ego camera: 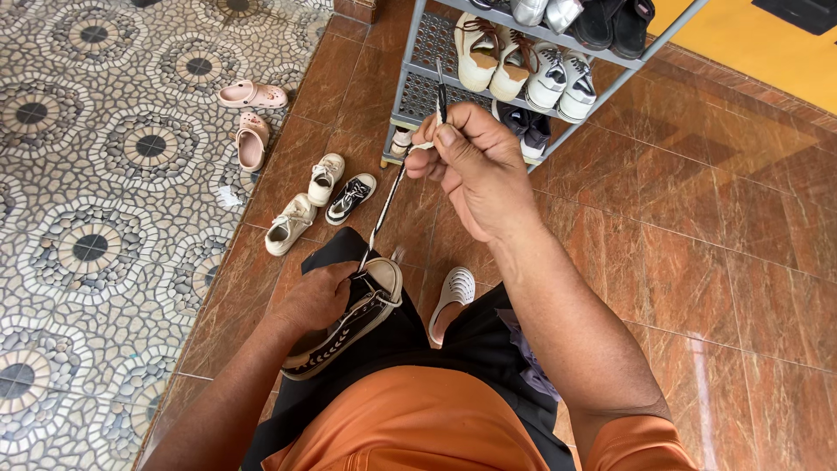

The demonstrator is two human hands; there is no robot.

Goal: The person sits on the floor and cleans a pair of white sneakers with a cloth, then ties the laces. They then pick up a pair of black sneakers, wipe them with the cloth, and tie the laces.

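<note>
A black canvas sneaker [353, 318] with a white sole rests on my lap, toe pointing away from me. My left hand [318, 296] grips it over the top near the eyelets. My right hand [471, 161] is raised above and pinches the end of a black-and-white shoelace [388, 196], pulled taut up from the sneaker. The lace tip sticks up past my fingers.
A grey metal shoe rack [418, 100] with several pairs of shoes stands ahead. On the brown tile floor lie two cream sneakers [305, 205], a black sneaker [350, 197], a white clog [452, 296] and pink clogs [251, 118]. Patterned mosaic floor [96, 227] lies left.
</note>
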